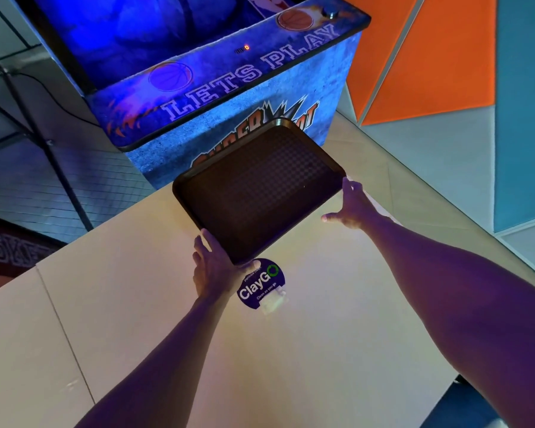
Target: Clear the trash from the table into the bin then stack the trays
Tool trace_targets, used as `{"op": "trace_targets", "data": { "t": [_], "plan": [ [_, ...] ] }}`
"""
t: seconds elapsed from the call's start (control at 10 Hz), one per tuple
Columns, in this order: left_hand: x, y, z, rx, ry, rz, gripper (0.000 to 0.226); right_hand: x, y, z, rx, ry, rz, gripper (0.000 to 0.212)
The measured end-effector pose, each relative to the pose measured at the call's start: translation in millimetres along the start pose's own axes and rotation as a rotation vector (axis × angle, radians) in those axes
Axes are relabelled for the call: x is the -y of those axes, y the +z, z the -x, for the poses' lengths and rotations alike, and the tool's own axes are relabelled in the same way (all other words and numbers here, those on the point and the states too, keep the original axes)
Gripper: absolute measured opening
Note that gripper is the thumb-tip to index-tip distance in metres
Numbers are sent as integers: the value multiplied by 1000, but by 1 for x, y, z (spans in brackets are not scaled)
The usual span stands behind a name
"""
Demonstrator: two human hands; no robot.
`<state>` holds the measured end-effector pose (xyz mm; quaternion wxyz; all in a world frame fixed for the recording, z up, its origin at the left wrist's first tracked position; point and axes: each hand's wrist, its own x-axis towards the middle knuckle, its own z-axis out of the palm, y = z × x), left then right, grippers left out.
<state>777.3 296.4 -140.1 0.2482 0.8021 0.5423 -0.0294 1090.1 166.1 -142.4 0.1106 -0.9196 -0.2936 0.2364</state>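
Note:
A dark brown tray (257,186) with a textured floor hangs tilted over the far edge of the pale table (322,319). My left hand (213,268) grips its near left corner, thumb on the rim and fingers underneath. My right hand (351,206) rests against the tray's right corner with fairly straight fingers, the thumb spread away from the rim. The tray holds nothing. No trash and no bin are in view.
A round blue ClayGo sticker (261,284) lies on the table just below the tray, with a small pale patch beside it. A blue basketball arcade machine (229,75) stands right behind the table's far edge. Orange and teal wall panels (430,57) rise at the right.

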Motion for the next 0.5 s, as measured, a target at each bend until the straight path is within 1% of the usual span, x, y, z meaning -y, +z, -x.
{"op": "trace_targets", "data": {
  "t": [0.1,0.2,0.3,0.4,0.5],
  "plan": [
    [5,-15,5,-8,69,-88,133,9,7,25,-15,-4,2,114],
    [11,-30,17,3,124,-139,111,21,15,59,-25,0,-16,93],
    [24,-46,33,61,199,-160,91,32,26,98,-29,-11,-22,81],
    [42,-65,63,101,278,-185,81,44,34,149,-57,-50,-49,72],
    [63,-80,90,105,346,-206,75,54,41,193,-76,-49,-59,71]
  ]
}}
